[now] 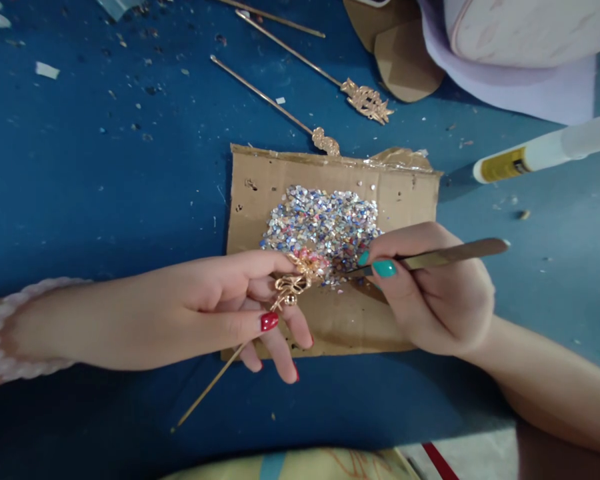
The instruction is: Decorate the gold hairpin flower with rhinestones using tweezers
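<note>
Between the thumb and fingers of my left hand (230, 307) is a gold hairpin (293, 285), its thin stem slanting down to the lower left. Pink pieces sit on the flower-like part of its ornament. My right hand (430, 293) is closed around metal tweezers (455, 253). Their tips point left, close beside the ornament; whether they grip a piece I cannot tell. Beneath both hands, a heap of small shiny multicoloured chips (325, 217) lies on a piece of cardboard (253, 220).
Two more gold hairpins with ornaments, one leaf-like (367, 101) and one curled (325, 141), lie beyond the cardboard, near a plain rod (280, 19). A white bottle with a yellow label (505, 165) is at right. Scraps dot the blue table (105, 200).
</note>
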`<state>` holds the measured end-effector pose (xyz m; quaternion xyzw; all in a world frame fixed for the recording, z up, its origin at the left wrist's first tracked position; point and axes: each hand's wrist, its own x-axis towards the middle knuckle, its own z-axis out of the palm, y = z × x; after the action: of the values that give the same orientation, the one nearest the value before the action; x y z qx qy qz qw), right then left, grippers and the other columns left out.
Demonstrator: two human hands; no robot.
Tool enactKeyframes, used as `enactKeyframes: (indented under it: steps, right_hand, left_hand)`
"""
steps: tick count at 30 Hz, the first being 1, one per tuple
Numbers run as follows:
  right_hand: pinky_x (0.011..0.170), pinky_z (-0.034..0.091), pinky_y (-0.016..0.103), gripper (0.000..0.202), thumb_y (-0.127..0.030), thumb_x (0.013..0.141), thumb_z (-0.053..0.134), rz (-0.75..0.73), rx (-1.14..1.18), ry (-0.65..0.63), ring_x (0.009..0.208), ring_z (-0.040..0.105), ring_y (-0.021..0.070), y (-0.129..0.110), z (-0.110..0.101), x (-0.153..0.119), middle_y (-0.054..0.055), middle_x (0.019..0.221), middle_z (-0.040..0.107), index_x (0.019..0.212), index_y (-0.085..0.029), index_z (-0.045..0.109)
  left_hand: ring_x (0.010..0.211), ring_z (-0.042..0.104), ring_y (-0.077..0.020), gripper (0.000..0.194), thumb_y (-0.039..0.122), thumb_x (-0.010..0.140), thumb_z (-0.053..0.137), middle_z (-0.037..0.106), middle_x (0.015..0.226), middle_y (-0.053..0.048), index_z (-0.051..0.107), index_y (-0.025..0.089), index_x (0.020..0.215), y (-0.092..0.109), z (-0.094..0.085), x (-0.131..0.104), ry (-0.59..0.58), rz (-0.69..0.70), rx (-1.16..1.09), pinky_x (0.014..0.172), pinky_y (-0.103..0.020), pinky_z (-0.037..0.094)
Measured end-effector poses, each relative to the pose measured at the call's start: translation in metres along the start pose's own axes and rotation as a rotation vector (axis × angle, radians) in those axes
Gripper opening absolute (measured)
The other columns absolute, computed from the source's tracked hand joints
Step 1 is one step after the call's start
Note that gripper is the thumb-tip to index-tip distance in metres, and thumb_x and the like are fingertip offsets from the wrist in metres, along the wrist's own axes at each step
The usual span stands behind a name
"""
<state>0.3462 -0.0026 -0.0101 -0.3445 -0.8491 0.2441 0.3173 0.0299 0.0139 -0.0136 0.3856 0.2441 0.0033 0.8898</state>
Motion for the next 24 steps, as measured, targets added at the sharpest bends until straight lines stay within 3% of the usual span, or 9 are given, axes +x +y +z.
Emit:
enactKeyframes:
  steps: [6, 11, 19, 24]
  right_hand:
    - [0.070, 0.067, 0.027, 0.022, -0.006, 0.118, 0.060, -0.022, -0.038, -0.020, 0.073, 0.075, 0.0149, -0.001, -0.001, 0.004, -0.001, 0.095, 0.078, 0.123, -0.028, 0.061]
    - [0.067, 0.067, 0.028, 0.022, -0.007, 0.120, 0.060, -0.017, -0.053, -0.008, 0.071, 0.075, 0.0147, -0.001, -0.001, 0.005, -0.001, 0.095, 0.079, 0.124, -0.029, 0.060]
    - [0.071, 0.069, 0.027, 0.024, -0.005, 0.118, 0.059, -0.007, -0.047, -0.017, 0.076, 0.078, 0.0149, -0.001, -0.002, 0.002, 0.001, 0.101, 0.081, 0.125, -0.028, 0.060]
    - [0.070, 0.068, 0.026, 0.021, -0.007, 0.119, 0.060, -0.013, -0.066, -0.012, 0.074, 0.077, 0.0141, -0.001, 0.000, 0.002, 0.000, 0.100, 0.080, 0.124, -0.027, 0.060]
  left_hand:
    - [0.120, 0.092, -0.0244, 0.046, 0.042, 0.131, 0.062, 0.084, 0.153, -0.006, 0.057, 0.040, 0.177, -0.004, -0.001, -0.002, -0.019, 0.055, -0.032, 0.095, -0.026, 0.071]
    - [0.119, 0.093, -0.0287, 0.060, 0.039, 0.125, 0.069, 0.085, 0.153, -0.009, 0.049, 0.038, 0.182, 0.005, 0.003, 0.002, 0.007, -0.017, 0.023, 0.093, -0.030, 0.072]
    - [0.118, 0.092, -0.0261, 0.055, 0.038, 0.129, 0.061, 0.084, 0.154, -0.008, 0.048, 0.039, 0.182, 0.002, 0.001, 0.001, 0.006, -0.006, 0.006, 0.093, -0.028, 0.071]
    - [0.117, 0.092, -0.0272, 0.058, 0.041, 0.127, 0.066, 0.084, 0.154, -0.008, 0.050, 0.040, 0.183, 0.000, 0.001, -0.002, 0.007, -0.016, 0.010, 0.094, -0.030, 0.072]
